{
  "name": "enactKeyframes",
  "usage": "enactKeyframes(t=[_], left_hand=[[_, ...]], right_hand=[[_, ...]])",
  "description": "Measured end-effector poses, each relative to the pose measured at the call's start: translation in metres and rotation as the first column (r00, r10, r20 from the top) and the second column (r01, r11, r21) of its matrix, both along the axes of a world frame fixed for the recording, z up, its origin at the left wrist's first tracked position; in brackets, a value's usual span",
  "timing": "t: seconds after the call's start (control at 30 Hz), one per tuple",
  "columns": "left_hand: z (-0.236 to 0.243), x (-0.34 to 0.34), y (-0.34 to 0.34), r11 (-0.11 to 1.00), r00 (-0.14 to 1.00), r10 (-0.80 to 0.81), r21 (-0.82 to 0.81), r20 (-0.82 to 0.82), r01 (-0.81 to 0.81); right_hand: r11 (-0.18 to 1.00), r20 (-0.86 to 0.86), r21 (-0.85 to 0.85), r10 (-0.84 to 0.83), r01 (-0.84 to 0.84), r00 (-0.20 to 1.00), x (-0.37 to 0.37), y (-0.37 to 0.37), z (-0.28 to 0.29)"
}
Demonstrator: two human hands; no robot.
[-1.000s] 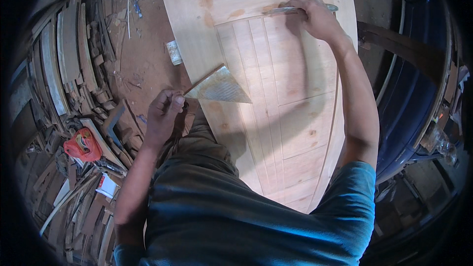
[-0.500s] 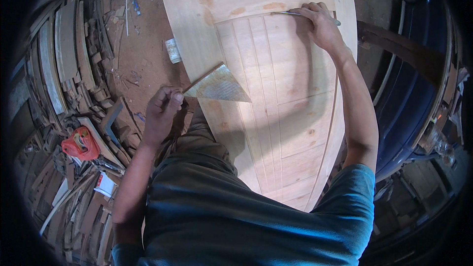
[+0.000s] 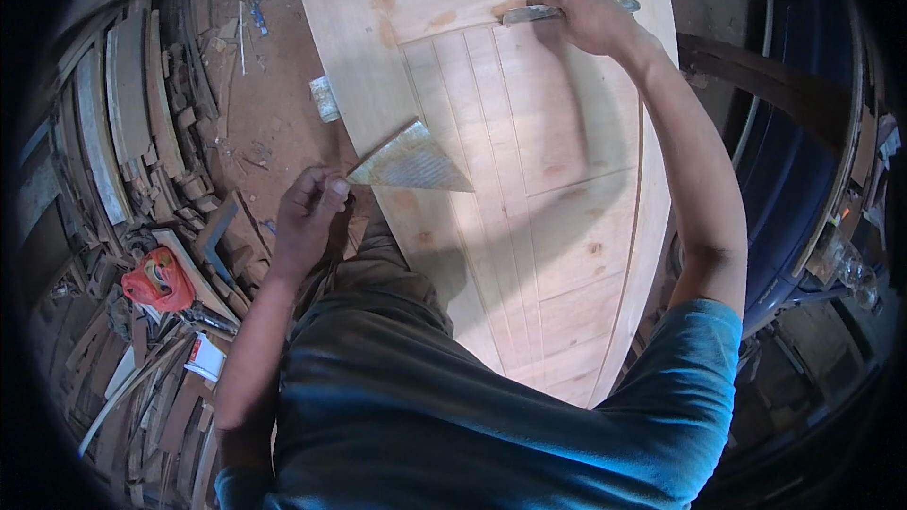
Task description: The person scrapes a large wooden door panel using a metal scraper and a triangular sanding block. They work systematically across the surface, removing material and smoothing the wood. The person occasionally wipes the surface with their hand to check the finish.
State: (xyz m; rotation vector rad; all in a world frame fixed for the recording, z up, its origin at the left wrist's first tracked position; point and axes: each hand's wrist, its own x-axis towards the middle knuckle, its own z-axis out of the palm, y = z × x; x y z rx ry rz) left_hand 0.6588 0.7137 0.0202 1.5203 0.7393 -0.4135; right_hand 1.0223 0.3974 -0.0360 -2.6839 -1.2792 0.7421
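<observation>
A pale wooden door (image 3: pixel 581 227) with grooved lines lies in front of me, marked with orange-brown filler patches. My right hand (image 3: pixel 593 19) is closed around a putty knife (image 3: pixel 531 14), whose flat blade points left over the groove at the panel's upper edge, beside a filler patch. Whether the blade touches the wood I cannot tell. My left hand (image 3: pixel 312 211) pinches one corner of a smeared, roughly triangular plate (image 3: pixel 416 162) between thumb and fingers. That plate hangs over the door's left edge, with a thick brownish rim along its upper side.
Stacked wood offcuts (image 3: pixel 128 104) crowd the left, with a red plastic bag (image 3: pixel 159 281) and a white container (image 3: pixel 205 356) among them. A small whitish block (image 3: pixel 324 99) is by the door's left edge. On the right stands a dark blue vehicle (image 3: pixel 803 170).
My right hand has shifted left and slightly up with the putty knife, and more of the blade's flat face shows. My left hand and the plate have barely moved.
</observation>
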Motion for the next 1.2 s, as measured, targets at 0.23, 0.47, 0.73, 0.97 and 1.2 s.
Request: enactKeyframes(t=[0.23,0.47,0.73,0.97,1.2], left_hand=[[0.003,-0.002,0.002,0.996,0.998,-0.055,0.075,0.016,0.054],[-0.008,-0.005,0.005,0.999,0.999,-0.044,0.023,-0.023,0.044],[-0.004,0.000,-0.003,1.000,0.999,-0.031,0.000,0.040,0.031],[0.009,0.005,-0.005,0.999,0.999,-0.040,-0.017,0.030,0.041],[0.030,0.004,-0.004,0.983,0.996,-0.021,-0.178,0.089,0.037]], right_hand=[[0.988,-0.310,0.029,-0.133,0.150,0.941,0.028,0.005,-0.002],[0.983,-0.250,0.086,-0.134,0.160,0.959,0.022,-0.024,-0.002],[0.995,-0.081,0.057,-0.072,0.077,0.994,0.010,-0.012,-0.003],[0.983,-0.111,0.160,-0.068,0.086,0.991,-0.003,0.018,-0.014],[0.699,-0.576,0.394,-0.319,0.597,0.753,-0.085,0.013,0.021]])
